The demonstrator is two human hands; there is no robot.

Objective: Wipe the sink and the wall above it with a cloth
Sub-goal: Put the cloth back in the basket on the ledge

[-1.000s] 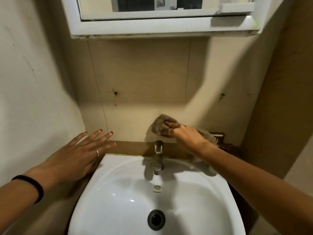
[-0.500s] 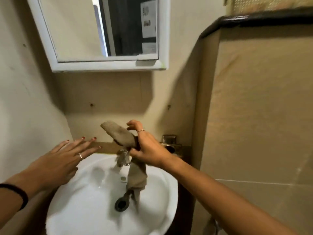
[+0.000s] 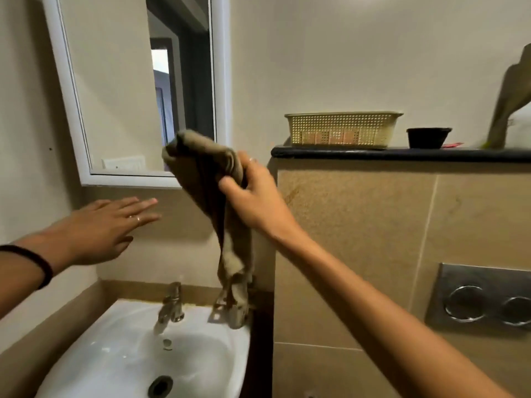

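Note:
My right hand (image 3: 253,196) grips a brown cloth (image 3: 212,179), held up in the air in front of the mirror's lower right corner; the cloth's tail hangs down toward the tap area. My left hand (image 3: 106,225) hovers flat with fingers spread, close to the beige wall (image 3: 178,225) below the mirror, holding nothing. The white sink (image 3: 123,360) lies at the bottom left with a metal tap (image 3: 172,303) at its back and a dark drain (image 3: 160,385).
A white-framed mirror (image 3: 138,90) hangs above the sink. To the right stands a tiled half wall with a dark ledge (image 3: 402,153) carrying a cream basket (image 3: 342,129) and a black bowl (image 3: 428,137). A metal flush plate (image 3: 482,300) sits at the right.
My right hand lifted the cloth from the wall behind the tap up to mirror height. The view swung up and to the right. My left hand rose off the sink's edge.

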